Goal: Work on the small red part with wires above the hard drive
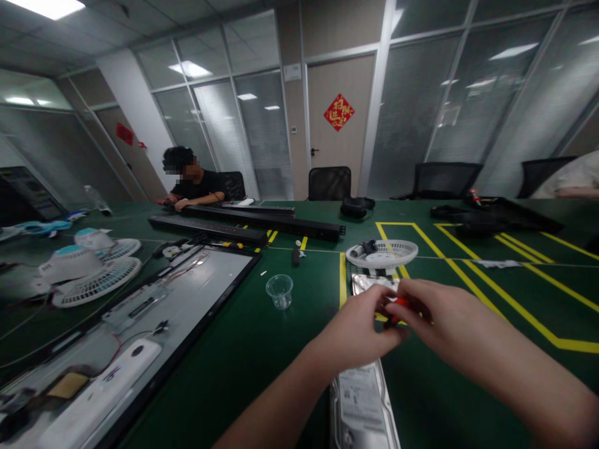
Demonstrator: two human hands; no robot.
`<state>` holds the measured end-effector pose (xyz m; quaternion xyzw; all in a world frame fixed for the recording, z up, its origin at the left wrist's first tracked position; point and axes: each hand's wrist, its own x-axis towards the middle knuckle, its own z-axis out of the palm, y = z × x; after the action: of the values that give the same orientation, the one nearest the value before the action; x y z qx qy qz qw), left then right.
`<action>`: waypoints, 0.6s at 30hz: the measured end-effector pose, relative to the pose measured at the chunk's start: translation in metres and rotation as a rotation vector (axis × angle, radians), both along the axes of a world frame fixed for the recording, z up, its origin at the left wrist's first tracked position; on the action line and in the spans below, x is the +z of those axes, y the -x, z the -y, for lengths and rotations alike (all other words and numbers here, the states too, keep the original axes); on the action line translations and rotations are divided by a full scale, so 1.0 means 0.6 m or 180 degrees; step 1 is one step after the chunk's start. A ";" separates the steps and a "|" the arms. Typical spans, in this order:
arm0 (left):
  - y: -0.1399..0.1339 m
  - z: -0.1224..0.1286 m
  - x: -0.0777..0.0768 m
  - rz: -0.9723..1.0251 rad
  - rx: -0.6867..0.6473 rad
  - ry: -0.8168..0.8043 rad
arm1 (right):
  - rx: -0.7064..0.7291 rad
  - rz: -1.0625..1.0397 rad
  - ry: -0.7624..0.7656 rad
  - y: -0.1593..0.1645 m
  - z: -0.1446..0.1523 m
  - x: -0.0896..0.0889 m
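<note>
My left hand (362, 324) and my right hand (435, 312) meet over the table, fingers curled in a pinch. Between them is a small red-and-black tool (401, 302), mostly covered by the fingers, so its exact kind cannot be made out. Below my wrists lies a silver hard drive (362, 402) with a white label. Just behind the hands is a second silver metal piece (362, 284), partly hidden. A clear plastic cup (279, 292) stands to the left of my left hand. Farther back, a white slotted fan grille (407, 254) holds a dark motor-like part (365, 249).
At left lies a large flat panel (210, 284) with a white power strip (100, 399) on it. White fan parts (96, 280) stand beyond. Long black bars (262, 219) lie near a seated person (199, 184). Yellow tape (472, 284) marks the green table.
</note>
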<state>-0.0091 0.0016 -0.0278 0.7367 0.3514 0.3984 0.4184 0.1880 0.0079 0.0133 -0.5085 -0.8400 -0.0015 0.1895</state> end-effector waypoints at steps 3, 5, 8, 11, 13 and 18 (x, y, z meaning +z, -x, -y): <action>0.002 0.000 0.002 -0.0007 -0.0028 0.0005 | -0.0262 0.0173 0.0032 0.002 0.002 -0.002; 0.003 0.000 0.003 -0.0080 -0.0002 0.0008 | -0.0419 0.0285 0.0138 0.004 0.003 0.000; 0.004 -0.001 0.005 -0.0198 0.0062 -0.0006 | -0.0566 0.0402 0.0269 0.006 0.005 0.004; 0.004 -0.001 0.007 -0.0260 0.0072 -0.0064 | -0.0637 0.0455 0.0284 0.009 0.007 0.009; 0.004 0.000 0.009 -0.0218 0.0078 -0.0093 | -0.0638 0.0413 0.0250 0.011 0.008 0.011; 0.003 0.001 0.011 -0.0147 0.0020 -0.0127 | -0.0308 0.0038 0.0076 0.009 0.011 0.011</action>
<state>-0.0110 0.0011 -0.0210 0.7528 0.3553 0.3895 0.3941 0.1828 0.0014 0.0201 -0.5507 -0.8155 -0.0037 0.1781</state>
